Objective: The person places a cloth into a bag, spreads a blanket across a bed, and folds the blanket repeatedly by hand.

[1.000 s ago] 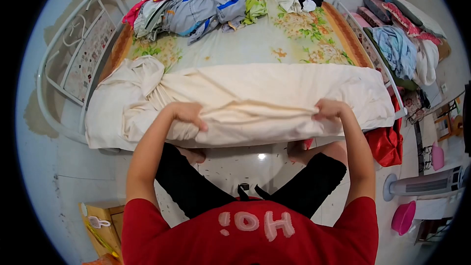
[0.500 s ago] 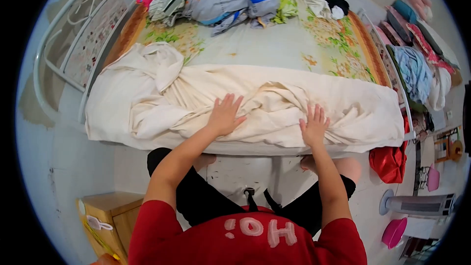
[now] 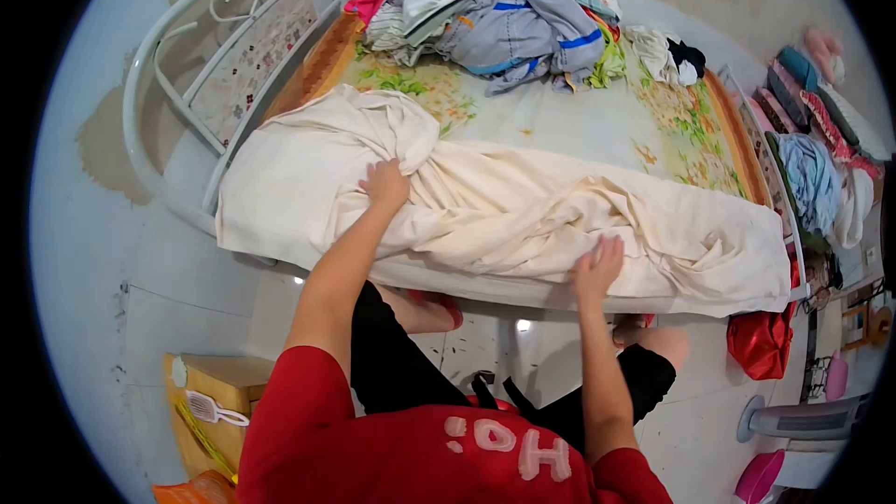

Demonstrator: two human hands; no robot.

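A cream sheet (image 3: 308,154) lies bunched and creased along the near side of the bed, with a thick folded heap at its left end. My left hand (image 3: 385,185) rests on the sheet beside that heap, its fingers apart over the folds. Farther right and nearer the bed's front edge, my right hand (image 3: 598,266) touches the wrinkled cloth with its fingers stretched out and slightly bent. Neither hand shows cloth gripped in it.
A floral mattress cover (image 3: 541,126) shows behind the sheet, with a clothes pile (image 3: 523,28) at the far side. White metal bed rails (image 3: 140,131) stand left. A red bag (image 3: 761,345) hangs right. A wooden cabinet (image 3: 233,371) holds a white hairbrush (image 3: 215,408).
My left hand has moved left along the sheet toward the folded heap. My right hand stays on the right part, its fingers now more bent. The view has shifted and tilted left.
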